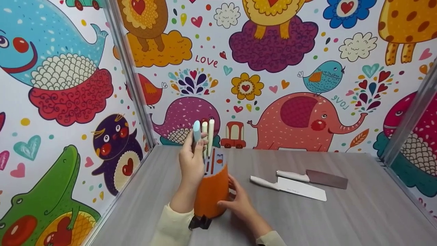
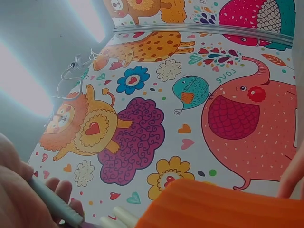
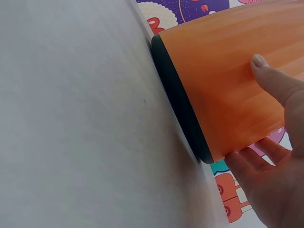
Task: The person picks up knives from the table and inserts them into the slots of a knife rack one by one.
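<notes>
An orange knife block (image 1: 212,193) with a slotted grey top stands upright on the table. My left hand (image 1: 191,165) grips the light blue handle of a knife (image 1: 196,128) at the block's upper left. In the left wrist view, a bit of purple shows below that knife's handle (image 2: 56,202); the rest of its blade is hidden. Two cream-handled knives (image 1: 211,131) stand in the block beside my left fingers. Lower down, my right hand (image 1: 241,201) holds the block's right side, the thumb (image 3: 273,80) on its face and the fingers around its edge.
On the table (image 1: 290,222) to the right lie a white cleaver (image 1: 300,191) and a brown-bladed cleaver (image 1: 327,178), both with pale handles. Walls printed with cartoon animals (image 1: 293,126) enclose the back and sides, with metal posts (image 1: 131,68) at the corners.
</notes>
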